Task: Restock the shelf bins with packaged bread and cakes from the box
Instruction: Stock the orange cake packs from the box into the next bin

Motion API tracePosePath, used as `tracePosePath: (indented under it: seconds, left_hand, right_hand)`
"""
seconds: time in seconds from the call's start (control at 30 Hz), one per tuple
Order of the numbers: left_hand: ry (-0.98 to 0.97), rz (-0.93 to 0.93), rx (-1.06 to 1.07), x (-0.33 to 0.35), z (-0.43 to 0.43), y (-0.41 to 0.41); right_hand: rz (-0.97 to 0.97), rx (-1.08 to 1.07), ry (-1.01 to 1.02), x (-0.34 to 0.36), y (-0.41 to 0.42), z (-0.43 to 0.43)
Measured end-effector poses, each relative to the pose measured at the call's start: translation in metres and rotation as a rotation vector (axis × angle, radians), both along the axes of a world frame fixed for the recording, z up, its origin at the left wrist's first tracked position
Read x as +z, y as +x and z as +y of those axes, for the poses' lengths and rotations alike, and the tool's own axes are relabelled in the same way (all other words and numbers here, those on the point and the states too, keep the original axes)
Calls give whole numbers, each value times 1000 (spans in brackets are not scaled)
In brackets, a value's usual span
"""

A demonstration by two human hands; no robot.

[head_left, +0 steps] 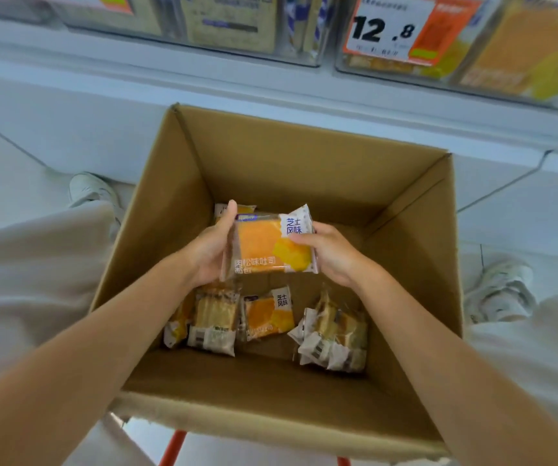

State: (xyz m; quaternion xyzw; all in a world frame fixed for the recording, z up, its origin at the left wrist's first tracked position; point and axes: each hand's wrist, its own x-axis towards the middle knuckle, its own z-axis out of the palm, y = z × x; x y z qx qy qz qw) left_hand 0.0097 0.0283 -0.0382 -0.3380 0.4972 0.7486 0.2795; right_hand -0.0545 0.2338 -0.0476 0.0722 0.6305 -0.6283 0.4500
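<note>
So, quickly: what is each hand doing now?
Left hand: grips the orange bread packet, left side.
Right hand: grips the same packet, right side.

At frame centre we see an orange-and-white bread packet (271, 245) held face up above the open cardboard box (304, 169). More packets (269, 314) lie scattered on the box floor below it; clear shelf bins (466, 72) line the top edge.

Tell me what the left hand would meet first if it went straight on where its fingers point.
Probably the far wall of the cardboard box; the left hand, holding the orange bread packet, points that way. Depth is unclear.
</note>
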Motion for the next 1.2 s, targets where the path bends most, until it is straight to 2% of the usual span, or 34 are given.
tracePosePath:
  seconds: [0.07, 0.13, 0.23, 0.3, 0.37, 0.5, 0.6, 0.67, 0.73, 0.83, 1.03, 1.1, 1.2]
  left_hand:
    - [47, -14, -111, -3, -1, 10]
    - [-46, -14, -54, -11, -7, 16]
    - [-346, -18, 130, -28, -12, 19]
    - [-428, 1, 141, -42, -15, 21]
    - [-435, -3, 140, -54, -17, 22]
    - [-399, -14, 147, -64, -16, 20]
    - [-432, -5, 160, -69, -14, 22]
    - [-466, 2, 163, -69, -16, 22]
    - [-470, 9, 170, -65, -19, 21]
    - [-463, 68, 121, -48, -14, 18]
    - [-312, 214, -36, 26, 34, -5]
    - [-318, 309, -34, 62, 46, -14]
    - [-270, 403, -19, 109, 53, -35]
  right_hand:
    - [-4, -11, -8, -7, 9, 1]
    - [-12, 22, 11, -19, 16, 3]
    - [148, 253, 302, -53, 25, 6]
    - [160, 423, 433, -80, 31, 3]
    - [172, 559, 492, -106, 37, -5]
    - [443, 887, 669, -146, 39, -17]
    - [532, 1013, 760, -153, 42, -15]
    - [544, 946, 717, -143, 42, -6]
    - [519, 724, 566, -117, 37, 6]
    - [620, 451, 409, -59, 16, 20]
    - [672, 23, 333, 45, -4, 9]
    - [730, -126, 338, 69, -5, 8]
    - [790, -220, 396, 112, -14, 18]
